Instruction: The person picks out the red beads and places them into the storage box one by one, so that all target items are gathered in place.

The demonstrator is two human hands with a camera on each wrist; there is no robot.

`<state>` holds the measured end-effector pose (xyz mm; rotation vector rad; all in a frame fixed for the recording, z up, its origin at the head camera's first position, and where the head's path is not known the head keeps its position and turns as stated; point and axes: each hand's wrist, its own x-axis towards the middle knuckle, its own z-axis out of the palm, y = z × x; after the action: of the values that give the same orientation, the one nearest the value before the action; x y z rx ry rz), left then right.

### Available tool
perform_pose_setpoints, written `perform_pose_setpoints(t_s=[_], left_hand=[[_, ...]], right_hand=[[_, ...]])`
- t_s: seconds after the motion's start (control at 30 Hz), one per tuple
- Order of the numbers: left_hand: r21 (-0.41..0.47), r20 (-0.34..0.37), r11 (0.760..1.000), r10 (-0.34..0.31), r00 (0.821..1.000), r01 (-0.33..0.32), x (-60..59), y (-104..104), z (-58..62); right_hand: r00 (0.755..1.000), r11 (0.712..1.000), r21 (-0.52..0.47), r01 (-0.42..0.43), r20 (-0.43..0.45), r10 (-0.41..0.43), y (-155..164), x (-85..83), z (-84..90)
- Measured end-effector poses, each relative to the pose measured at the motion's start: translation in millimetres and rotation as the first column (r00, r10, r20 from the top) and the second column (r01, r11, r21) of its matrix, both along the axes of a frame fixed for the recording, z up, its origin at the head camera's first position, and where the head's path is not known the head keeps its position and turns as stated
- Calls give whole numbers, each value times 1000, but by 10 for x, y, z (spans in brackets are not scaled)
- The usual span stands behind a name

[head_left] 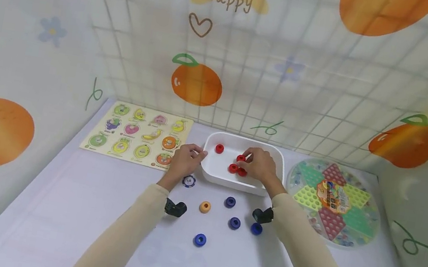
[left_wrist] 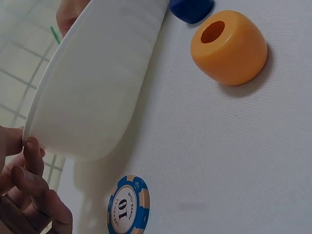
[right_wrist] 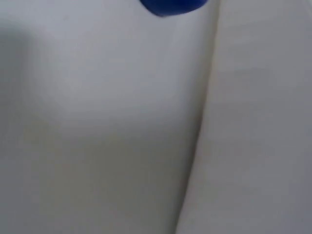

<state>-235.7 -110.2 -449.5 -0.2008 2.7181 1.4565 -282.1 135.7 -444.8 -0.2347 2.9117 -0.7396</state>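
A white plastic tray (head_left: 214,171) stands at the back of the table, with several red beads (head_left: 219,149) inside. At its left end my left hand (head_left: 186,161) pinches the rim between thumb and fingers, as the left wrist view shows from close up. My right hand (head_left: 261,164) reaches into the tray and pinches a red bead (head_left: 241,158) just above two others. The right wrist view shows only the pale tray wall and a blue bead (right_wrist: 173,5); that hand's fingers are outside it.
In front of the tray lie an orange bead (head_left: 205,207), several blue beads (head_left: 235,223) and a poker chip (left_wrist: 124,209) marked 10. A fruit picture board (head_left: 135,135) lies at the left, a round game board (head_left: 333,201) at the right. A printed curtain (head_left: 250,64) hangs behind.
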Motion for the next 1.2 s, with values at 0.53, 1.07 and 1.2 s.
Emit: perform_pose_setpoints(t_s=[0.53, 1.07, 1.2], left_hand=[[4, 31, 1000, -19, 999, 19, 38, 188, -30], [-4, 45, 1000, -6, 999, 6, -10, 82, 7], [4, 54, 1000, 0, 999, 0, -32, 33, 5]], right_hand=[[994, 991, 90, 96, 48, -100, 80, 65, -36], [976, 1000, -25, -1, -218, -4, 196, 543, 523], [965, 999, -38, -28, -261, 17, 197, 728, 672]])
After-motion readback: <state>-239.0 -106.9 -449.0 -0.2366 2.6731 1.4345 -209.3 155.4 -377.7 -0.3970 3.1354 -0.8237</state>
